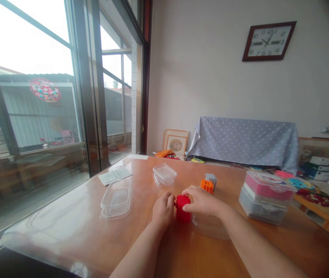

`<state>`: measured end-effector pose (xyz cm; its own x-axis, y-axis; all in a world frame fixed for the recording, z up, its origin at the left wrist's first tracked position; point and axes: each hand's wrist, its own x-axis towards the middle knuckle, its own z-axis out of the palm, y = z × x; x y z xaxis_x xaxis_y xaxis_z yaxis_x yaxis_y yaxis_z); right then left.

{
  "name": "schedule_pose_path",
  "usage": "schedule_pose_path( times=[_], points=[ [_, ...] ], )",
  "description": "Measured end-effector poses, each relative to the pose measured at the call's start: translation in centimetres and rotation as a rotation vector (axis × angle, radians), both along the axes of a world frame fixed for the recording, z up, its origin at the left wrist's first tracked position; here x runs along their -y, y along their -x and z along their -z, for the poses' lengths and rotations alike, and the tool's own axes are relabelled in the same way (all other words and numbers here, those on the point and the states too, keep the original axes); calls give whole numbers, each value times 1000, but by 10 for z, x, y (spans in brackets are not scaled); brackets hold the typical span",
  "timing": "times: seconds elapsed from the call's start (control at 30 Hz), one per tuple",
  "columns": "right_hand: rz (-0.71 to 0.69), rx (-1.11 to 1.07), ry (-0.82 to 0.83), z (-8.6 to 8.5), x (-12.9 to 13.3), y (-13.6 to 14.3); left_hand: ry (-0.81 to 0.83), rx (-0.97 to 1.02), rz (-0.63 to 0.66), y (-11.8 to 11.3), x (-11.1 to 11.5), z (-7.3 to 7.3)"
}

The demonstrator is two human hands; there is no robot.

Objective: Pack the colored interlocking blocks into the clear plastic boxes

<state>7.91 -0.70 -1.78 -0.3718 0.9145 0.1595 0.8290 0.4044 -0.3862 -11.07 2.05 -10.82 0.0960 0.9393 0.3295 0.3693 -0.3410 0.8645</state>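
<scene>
A red stack of toothed plastic pieces (183,212) stands upright on the table between my hands. My right hand (200,200) reaches around it from the right, thumb on the near side and fingers over the top. Close against its left side, my left hand (164,208) is closed with curled fingers. A bit of red shows at those fingertips, but what they hold is hidden. Just beyond my right hand are an orange toothed stack (207,186) and a grey toothed stack (211,179). Under my right forearm, a clear plastic container (209,227) is partly covered.
Clear open container (116,199) and a printed sheet (115,175) lie at the left. Smaller clear containers (164,174) sit toward the back. Stacked lidded boxes (265,199) stand at the right on the wooden table (199,256). Windows line the left side.
</scene>
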Motion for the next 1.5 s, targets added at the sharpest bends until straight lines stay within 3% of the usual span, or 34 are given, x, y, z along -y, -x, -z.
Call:
schedule_pose_path(
  times=[0.33,0.6,0.9,1.37,1.5],
  points=[
    [120,-188,-1,-10,12,-23,36,7,-21,0,-3,1],
    [148,-97,209,-6,29,-58,43,50,-26,-1,-7,3],
    [192,-107,290,22,31,-54,11,60,-16,-1,-8,5],
    [176,-157,272,29,32,-51,-7,34,-2,-1,-10,8],
    [223,-218,163,28,26,-44,-9,20,-9,-2,-8,5]
  ],
)
